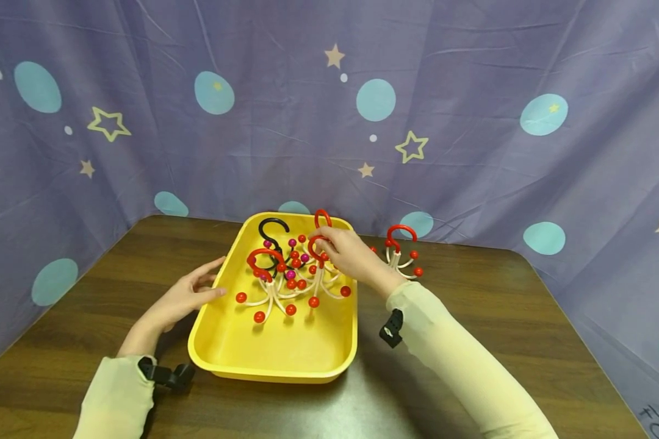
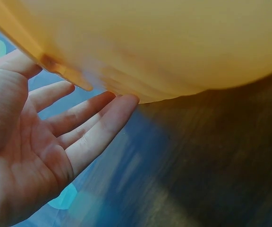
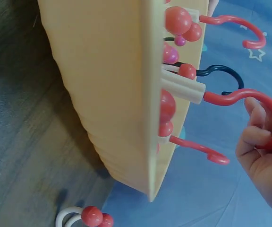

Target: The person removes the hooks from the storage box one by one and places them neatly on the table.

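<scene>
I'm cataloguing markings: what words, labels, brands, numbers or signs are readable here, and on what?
"FO", perhaps: dark characters on the purple curtain, lower right, at the frame's edge; uncertain.
Pale mark on the black right wristband: too small to read.
Yellow tray, ball-tipped hangers: none visible.

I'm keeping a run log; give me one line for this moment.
right hand: holds red-hooked hanger | left hand: touches yellow tub | table: another hanger outside tub

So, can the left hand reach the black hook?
Probably yes, over the rim of the yellow tray: the left hand is beside it, and the black hook stands uncovered, though a red hook is near.
</scene>
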A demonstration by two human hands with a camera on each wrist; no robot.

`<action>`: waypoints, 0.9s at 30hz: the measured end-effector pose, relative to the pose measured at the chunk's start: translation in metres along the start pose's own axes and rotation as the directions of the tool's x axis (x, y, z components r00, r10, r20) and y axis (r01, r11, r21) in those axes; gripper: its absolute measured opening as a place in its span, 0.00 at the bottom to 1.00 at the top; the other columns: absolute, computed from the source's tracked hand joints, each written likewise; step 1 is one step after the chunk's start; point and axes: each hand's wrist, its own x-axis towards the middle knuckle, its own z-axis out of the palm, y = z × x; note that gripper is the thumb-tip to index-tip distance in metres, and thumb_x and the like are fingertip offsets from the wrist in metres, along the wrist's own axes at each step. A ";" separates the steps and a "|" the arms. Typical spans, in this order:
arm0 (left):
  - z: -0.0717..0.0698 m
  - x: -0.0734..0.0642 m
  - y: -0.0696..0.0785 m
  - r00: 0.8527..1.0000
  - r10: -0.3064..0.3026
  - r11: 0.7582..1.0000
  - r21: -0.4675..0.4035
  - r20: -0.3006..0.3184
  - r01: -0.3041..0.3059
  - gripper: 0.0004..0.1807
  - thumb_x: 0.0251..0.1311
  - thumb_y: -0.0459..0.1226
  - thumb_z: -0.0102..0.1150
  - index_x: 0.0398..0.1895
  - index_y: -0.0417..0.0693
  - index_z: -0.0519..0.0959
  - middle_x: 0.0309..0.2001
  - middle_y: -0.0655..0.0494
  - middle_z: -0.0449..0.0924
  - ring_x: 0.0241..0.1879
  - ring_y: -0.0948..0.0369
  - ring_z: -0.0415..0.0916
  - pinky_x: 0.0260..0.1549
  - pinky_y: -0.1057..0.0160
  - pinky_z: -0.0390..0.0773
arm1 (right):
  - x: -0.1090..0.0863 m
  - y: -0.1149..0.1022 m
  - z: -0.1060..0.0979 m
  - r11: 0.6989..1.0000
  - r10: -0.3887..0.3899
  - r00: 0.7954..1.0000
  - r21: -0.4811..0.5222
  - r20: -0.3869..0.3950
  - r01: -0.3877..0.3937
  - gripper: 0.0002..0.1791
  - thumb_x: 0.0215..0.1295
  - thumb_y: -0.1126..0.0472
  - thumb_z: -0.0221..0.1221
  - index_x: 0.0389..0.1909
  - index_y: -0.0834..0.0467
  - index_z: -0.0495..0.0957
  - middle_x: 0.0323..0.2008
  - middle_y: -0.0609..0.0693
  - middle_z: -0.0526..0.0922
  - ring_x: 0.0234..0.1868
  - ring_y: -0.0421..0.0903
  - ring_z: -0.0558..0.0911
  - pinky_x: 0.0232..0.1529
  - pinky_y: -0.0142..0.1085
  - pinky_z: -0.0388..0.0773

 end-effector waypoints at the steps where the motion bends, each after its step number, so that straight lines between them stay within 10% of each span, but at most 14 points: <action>1: 0.000 0.000 0.000 1.000 0.001 1.000 0.001 0.000 -0.001 0.39 0.59 0.42 0.56 0.71 0.51 0.48 0.56 0.32 0.63 0.42 0.54 0.74 0.34 0.59 0.78 | 0.000 -0.002 -0.001 1.000 0.000 1.000 -0.001 0.000 0.000 0.15 0.70 0.57 0.44 0.50 0.56 0.75 0.37 0.51 0.82 0.28 0.40 0.74 0.37 0.34 0.72; 27: 0.001 -0.002 0.000 1.000 0.007 1.000 0.027 -0.010 -0.007 0.39 0.60 0.43 0.55 0.71 0.51 0.49 0.56 0.32 0.64 0.44 0.52 0.73 0.35 0.58 0.79 | -0.043 -0.003 -0.057 0.998 -0.057 0.974 0.022 -0.217 0.063 0.11 0.67 0.59 0.50 0.45 0.53 0.78 0.30 0.46 0.81 0.29 0.40 0.76 0.31 0.33 0.72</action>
